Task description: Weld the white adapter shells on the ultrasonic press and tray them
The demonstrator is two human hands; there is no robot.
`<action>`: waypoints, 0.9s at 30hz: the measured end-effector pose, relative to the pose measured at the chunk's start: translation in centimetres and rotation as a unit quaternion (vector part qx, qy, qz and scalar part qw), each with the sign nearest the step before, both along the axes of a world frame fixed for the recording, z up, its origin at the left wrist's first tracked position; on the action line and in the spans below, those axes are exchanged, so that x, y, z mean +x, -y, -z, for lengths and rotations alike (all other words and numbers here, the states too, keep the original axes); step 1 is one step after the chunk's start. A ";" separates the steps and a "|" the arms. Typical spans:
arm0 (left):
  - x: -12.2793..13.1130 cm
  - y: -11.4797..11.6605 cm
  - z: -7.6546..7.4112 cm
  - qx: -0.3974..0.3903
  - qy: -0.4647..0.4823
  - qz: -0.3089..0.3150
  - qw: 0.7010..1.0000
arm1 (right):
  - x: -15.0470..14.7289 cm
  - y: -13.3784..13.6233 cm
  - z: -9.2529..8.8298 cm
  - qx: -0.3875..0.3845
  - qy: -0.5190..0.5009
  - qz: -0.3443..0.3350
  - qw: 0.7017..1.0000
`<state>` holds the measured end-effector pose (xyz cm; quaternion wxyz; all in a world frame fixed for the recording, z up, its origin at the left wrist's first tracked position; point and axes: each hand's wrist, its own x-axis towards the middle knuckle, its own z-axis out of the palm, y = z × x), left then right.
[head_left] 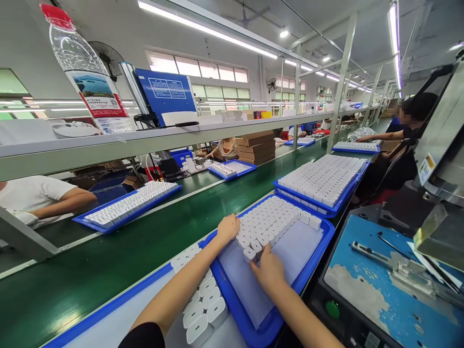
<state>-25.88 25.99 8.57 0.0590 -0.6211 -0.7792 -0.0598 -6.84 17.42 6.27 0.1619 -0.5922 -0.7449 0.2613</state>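
Observation:
Many small white charger casings [270, 217], each with rounded corners and a slot on top, stand in close rows in a blue tray [328, 237] lined with a pale sheet [246, 295]. My left hand [228, 229] lies against the left side of these rows, its fingers bent and partly hidden, with no casing lifted in it. At the near end of the block, my right hand [270, 270] has its thumb and forefinger closed about two casings [250, 253], which sit slightly apart from the rest.
Another tray with larger-looking white casings [199, 324] lies at the near left. Stacked full trays [324, 179] stand beyond. The green conveyor belt [145, 251] runs alongside, under a shelf holding a water bottle [87, 72]. A machine with a blue plate [391, 280] stands right. Other people sit nearby.

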 end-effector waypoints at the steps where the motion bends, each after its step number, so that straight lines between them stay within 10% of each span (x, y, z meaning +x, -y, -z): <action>1: 0.0 0.0 0.0 -0.001 0.000 0.002 1.000 | 0.0 0.1 -0.1 0.002 0.003 -0.001 1.000; 27: 1.3 1.1 0.3 -0.036 0.063 -0.002 0.997 | -0.8 0.3 -0.2 0.008 0.056 0.003 0.998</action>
